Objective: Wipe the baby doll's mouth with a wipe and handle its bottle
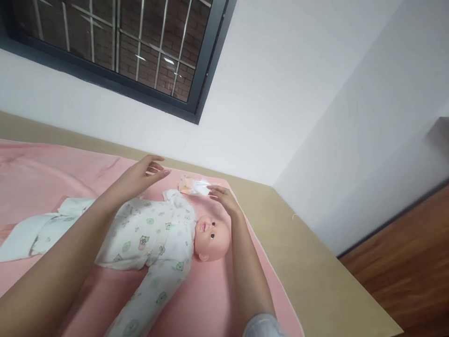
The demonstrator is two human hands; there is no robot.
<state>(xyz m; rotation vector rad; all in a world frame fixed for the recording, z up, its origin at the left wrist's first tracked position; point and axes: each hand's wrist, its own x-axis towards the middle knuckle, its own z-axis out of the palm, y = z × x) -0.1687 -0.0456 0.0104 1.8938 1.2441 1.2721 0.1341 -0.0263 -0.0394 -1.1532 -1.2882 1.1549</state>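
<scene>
Head view shows a baby doll in a printed white romper lying on its back on a pink blanket, long axis running left to right with the head at the right, and 1 sleeved doll arm raised toward the far edge. The right hand pinches the cuff of that far sleeve between fingertips, just beyond the head. The left hand hovers open and empty, fingers spread, above the doll's chest, slightly left of the sleeve, with the tan bed surface and window beyond.
</scene>
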